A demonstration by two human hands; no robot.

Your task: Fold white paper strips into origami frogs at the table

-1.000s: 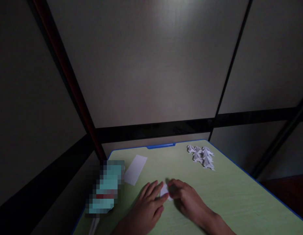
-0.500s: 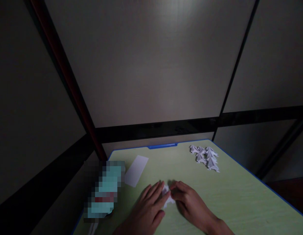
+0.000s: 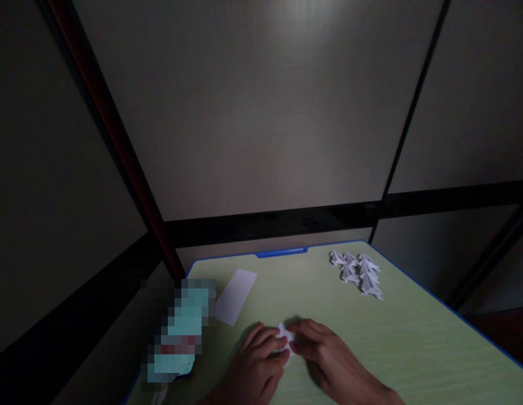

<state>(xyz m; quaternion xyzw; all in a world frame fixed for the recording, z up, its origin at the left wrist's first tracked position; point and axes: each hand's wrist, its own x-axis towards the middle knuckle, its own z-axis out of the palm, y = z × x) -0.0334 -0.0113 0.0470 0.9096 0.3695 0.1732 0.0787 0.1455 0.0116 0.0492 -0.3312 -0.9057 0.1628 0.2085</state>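
A small piece of folded white paper (image 3: 285, 334) lies on the table between my hands, partly covered by fingers. My left hand (image 3: 261, 360) has its fingers bent over the paper's left side, holding it. From the right, my right hand (image 3: 326, 351) grips the paper's edge with thumb and fingertips close together. Several finished-looking folded paper figures (image 3: 366, 278), pointed and white, stand grouped at the back right. A flat white paper strip (image 3: 236, 297) rests up and to the left of my left hand.
The light green table (image 3: 413, 337) has a blue edge and a blue handle-like strip (image 3: 282, 252) at its back. A blurred-out device with a teal screen (image 3: 183, 326) and a cable stands at the left. Panelled cabinet doors (image 3: 269, 112) rise behind the table.
My left fingers have curled from fairly straight to bent over the paper. The folded paper has turned slightly between my hands, and my right hand has moved a little.
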